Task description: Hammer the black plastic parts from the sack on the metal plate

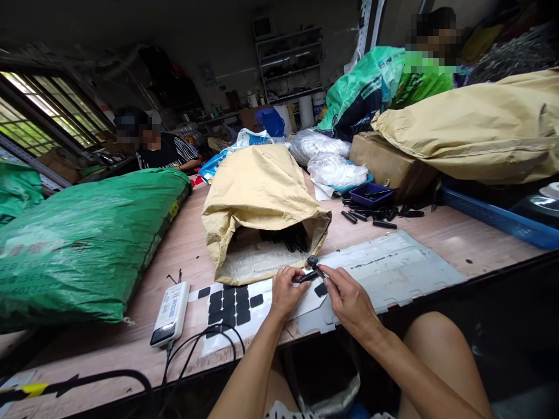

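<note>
My left hand (286, 292) is closed on a slim black handle-like piece (309, 277) above the front of the table. Between the fingers of my right hand (351, 299) is a thin rod with a rounded dark head (312, 262); its exact kind does not show. The head sits close to the black piece, and I cannot tell whether they touch. Below my hands lies a white sheet (273, 317) bearing several black rounded squares (236, 305). Right behind them opens the mouth of a tan paper bag (262, 192), with dark items inside.
Several black handle-like pieces (384, 223) lie around a small purple tray (371, 195). A grey mat (393, 267) covers the right front. At left are a white power bank (171, 314) with cables and a bulging green sack (87, 250). Co-workers sit behind, one in a striped-sleeved top (163, 152).
</note>
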A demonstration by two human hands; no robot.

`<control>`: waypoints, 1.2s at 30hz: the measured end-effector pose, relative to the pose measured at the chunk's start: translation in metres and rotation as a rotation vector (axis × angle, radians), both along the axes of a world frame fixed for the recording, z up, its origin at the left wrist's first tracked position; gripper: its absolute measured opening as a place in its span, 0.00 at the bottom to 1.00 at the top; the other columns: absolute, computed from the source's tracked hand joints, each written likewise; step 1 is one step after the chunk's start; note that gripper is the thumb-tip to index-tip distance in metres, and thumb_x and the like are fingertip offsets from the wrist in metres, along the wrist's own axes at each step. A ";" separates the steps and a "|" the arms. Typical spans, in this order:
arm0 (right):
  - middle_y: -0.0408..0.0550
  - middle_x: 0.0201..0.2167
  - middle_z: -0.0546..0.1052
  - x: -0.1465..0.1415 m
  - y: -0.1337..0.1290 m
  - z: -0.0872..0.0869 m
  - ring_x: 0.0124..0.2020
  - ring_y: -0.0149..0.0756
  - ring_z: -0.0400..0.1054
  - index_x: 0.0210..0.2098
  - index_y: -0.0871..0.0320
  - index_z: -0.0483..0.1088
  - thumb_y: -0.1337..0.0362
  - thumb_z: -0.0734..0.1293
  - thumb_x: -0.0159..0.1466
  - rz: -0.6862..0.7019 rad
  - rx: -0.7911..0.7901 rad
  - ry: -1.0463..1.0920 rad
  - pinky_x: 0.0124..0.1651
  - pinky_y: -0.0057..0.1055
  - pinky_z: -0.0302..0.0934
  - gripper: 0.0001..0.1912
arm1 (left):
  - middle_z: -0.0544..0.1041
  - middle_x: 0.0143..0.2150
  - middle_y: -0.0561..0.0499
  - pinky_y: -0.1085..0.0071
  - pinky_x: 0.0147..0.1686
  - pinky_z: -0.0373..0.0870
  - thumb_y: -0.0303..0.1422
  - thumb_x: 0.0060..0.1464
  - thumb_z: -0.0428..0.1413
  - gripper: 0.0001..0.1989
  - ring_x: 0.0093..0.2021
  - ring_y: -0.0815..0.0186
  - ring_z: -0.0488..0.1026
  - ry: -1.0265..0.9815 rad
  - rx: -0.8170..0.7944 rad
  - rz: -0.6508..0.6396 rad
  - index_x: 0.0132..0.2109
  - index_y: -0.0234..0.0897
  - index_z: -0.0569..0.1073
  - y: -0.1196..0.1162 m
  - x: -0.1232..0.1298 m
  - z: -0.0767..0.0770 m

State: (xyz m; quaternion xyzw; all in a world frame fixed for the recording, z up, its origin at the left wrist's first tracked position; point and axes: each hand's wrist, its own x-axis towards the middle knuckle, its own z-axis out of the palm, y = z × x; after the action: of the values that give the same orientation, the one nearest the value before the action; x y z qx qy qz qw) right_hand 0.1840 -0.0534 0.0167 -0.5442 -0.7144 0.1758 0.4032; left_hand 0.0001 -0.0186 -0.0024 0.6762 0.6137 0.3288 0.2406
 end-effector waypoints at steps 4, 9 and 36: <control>0.50 0.45 0.78 -0.004 -0.005 0.002 0.45 0.36 0.74 0.61 0.53 0.70 0.64 0.55 0.73 0.013 0.006 -0.065 0.49 0.29 0.67 0.21 | 0.75 0.34 0.54 0.66 0.46 0.63 0.29 0.50 0.65 0.07 0.42 0.62 0.70 -0.003 -0.023 0.005 0.37 0.41 0.78 0.001 0.000 0.001; 0.48 0.38 0.76 -0.004 -0.011 -0.001 0.40 0.35 0.73 0.61 0.50 0.71 0.67 0.56 0.72 0.027 -0.022 -0.261 0.42 0.26 0.66 0.23 | 0.75 0.33 0.54 0.66 0.45 0.62 0.28 0.49 0.65 0.06 0.41 0.62 0.70 0.001 -0.008 0.002 0.36 0.40 0.77 0.001 0.000 0.001; 0.52 0.42 0.73 0.055 0.087 -0.024 0.45 0.42 0.65 0.55 0.51 0.74 0.64 0.60 0.71 -0.382 -0.078 -0.625 0.41 0.35 0.50 0.17 | 0.76 0.38 0.53 0.63 0.47 0.61 0.35 0.52 0.65 0.10 0.43 0.60 0.71 0.153 0.020 -0.040 0.43 0.42 0.77 -0.001 0.001 0.002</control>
State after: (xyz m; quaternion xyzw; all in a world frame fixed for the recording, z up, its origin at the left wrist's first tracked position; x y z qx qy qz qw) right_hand 0.2388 0.0332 -0.0074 -0.7103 -0.6812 -0.0504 0.1701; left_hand 0.0007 -0.0197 -0.0007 0.7139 0.6132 0.2775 0.1929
